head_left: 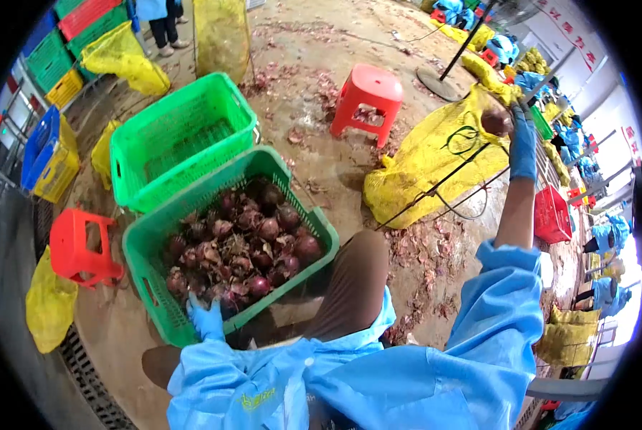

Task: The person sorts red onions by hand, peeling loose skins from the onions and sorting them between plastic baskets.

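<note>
Spillage threatens if the yellow mesh bag (413, 170) sags; blue-gloved right hand (524, 140), grip unclear from here. Blue-gloved left hand (206, 320), fingers apart, touches round purple onions (267, 228)

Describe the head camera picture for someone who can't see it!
A person's blue-gloved left hand touches red onions in a green crate; the right hand is at a yellow net bag. Red stools stand nearby.

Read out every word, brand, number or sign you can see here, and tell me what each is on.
Nothing reads clearly enough to quote.
Yellow-green print on the front of the wearer's blue smock: too blurred.
Small dark print beside it: too small.
Large red characters on the upper-right wall: too blurred.
Smaller red characters at the far right: too small.
</note>
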`<action>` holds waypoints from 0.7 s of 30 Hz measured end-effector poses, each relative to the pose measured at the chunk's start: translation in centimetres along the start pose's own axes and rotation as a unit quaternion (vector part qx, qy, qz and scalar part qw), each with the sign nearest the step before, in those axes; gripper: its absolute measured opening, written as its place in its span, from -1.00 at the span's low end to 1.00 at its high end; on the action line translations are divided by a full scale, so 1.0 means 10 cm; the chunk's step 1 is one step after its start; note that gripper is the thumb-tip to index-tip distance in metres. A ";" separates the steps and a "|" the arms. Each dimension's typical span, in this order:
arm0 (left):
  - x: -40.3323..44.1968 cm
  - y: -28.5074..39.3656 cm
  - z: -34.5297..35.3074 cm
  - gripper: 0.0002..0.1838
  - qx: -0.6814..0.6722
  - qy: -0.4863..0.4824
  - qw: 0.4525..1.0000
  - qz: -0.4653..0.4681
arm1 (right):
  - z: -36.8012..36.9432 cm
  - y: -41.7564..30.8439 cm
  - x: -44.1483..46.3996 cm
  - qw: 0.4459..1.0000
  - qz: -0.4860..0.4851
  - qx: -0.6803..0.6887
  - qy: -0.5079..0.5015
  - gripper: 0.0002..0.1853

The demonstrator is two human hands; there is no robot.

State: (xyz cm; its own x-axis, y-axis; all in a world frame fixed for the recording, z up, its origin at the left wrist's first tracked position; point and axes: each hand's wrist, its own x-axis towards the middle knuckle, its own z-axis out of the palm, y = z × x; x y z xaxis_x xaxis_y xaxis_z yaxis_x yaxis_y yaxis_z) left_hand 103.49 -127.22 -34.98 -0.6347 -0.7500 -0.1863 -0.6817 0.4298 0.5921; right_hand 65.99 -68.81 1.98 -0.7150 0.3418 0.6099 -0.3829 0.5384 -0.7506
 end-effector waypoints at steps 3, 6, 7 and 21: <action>-0.08 0.07 0.07 -0.32 0.012 0.004 0.998 0.059 | 0.60 -0.78 -0.91 0.989 0.018 0.107 -0.098 -0.58; -0.18 0.12 0.11 -0.38 0.080 0.007 0.995 0.063 | 1.33 -0.75 -1.51 0.933 0.032 0.164 -0.319 -0.59; -0.22 0.12 0.13 -0.40 0.101 0.003 0.993 0.060 | 1.63 -0.77 -1.81 0.898 0.020 0.200 -0.392 -0.62; -0.25 0.34 0.13 -0.67 0.102 0.038 0.992 0.063 | 2.76 0.28 -4.16 0.519 -0.180 -0.452 -0.703 -0.20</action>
State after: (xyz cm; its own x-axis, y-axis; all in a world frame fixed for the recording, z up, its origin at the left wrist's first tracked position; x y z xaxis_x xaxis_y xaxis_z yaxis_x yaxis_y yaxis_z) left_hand 102.27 -123.28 -33.52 -0.6964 -0.7154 -0.0571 -0.6625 0.6102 0.4344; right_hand 78.49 -102.75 -32.48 -0.6562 -0.4645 -0.5947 -0.6634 0.7307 0.1612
